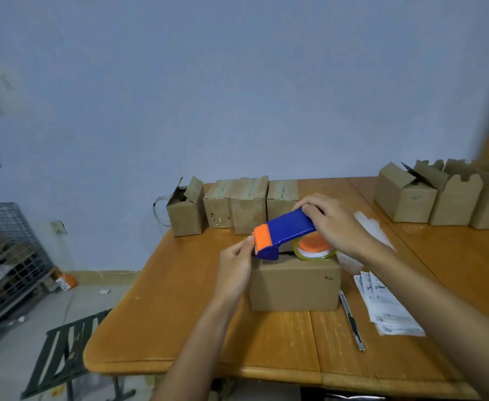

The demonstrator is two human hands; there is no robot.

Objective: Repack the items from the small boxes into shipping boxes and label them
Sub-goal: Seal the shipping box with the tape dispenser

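Head view: only one angle, so it all comes from here.
Box: the box sits closed, near the middle of the table, long side running left to right, right under both hands.
Dispenser: the blue dispenser hangs over the box top. Its long axis slants from the upper right down to the left, with the orange cutter at the low left end, by the box's left edge.
Roll: the roll is low over the far right part of the box top. Can't tell if it's touching the cardboard or just above it.
Right hand: the right hand is wrapped over the dispenser's high back end, fingers curled round the body.
Left hand: the left hand comes up from below left, fingertips pressed together at the cutter. My guess is it's pinching the loose tape end, but the tape itself is too thin to make out.
Key relation: the left hand is nearer the cutter and the box's left edge, so I reckon any pull runs along the box's long axis.
Labels: the labels lie flat to the right of the box, with a knife between them and it.
Small boxes: the small boxes stand in a row behind, near the wall.
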